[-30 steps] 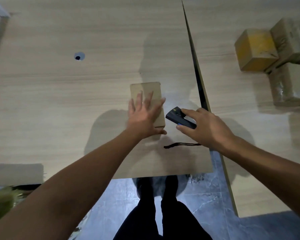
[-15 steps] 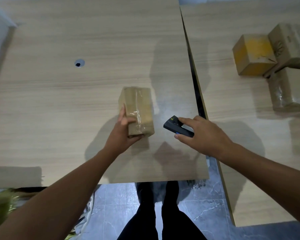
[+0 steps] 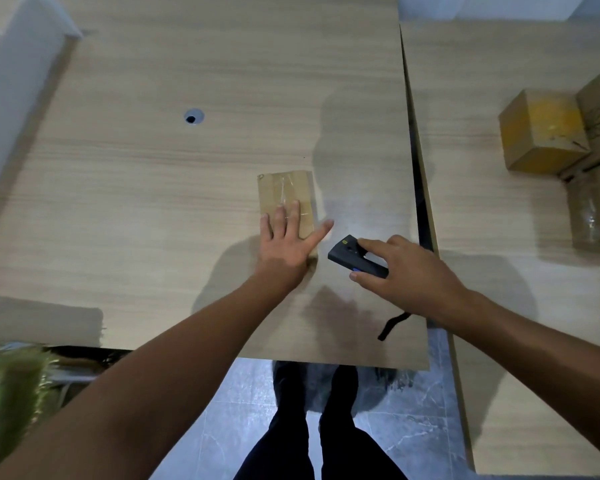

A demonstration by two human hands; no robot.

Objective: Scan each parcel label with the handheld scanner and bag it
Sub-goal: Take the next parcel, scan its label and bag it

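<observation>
A flat brown parcel (image 3: 284, 190) wrapped in clear tape lies on the wooden table (image 3: 153, 188), taped face up. My left hand (image 3: 286, 242) rests flat on its near half with the fingers straight and spread. Just to the right, my right hand (image 3: 402, 271) grips the black handheld scanner (image 3: 349, 254), which points left and up toward the parcel. The scanner's black wrist strap (image 3: 392, 325) trails down below my right wrist. No label shows on the parcel's upper face.
Several more brown parcels (image 3: 544, 131) are stacked on the second table (image 3: 482, 237) at the right, across a narrow gap. A cable hole (image 3: 194, 117) is in the left table. A greenish bag (image 3: 11, 393) is blurred at the lower left, beneath the table edge.
Half a second ago my left hand held the parcel lifted and tilted; now the parcel lies flat on the table under my open palm. The scanner has stayed beside it.
</observation>
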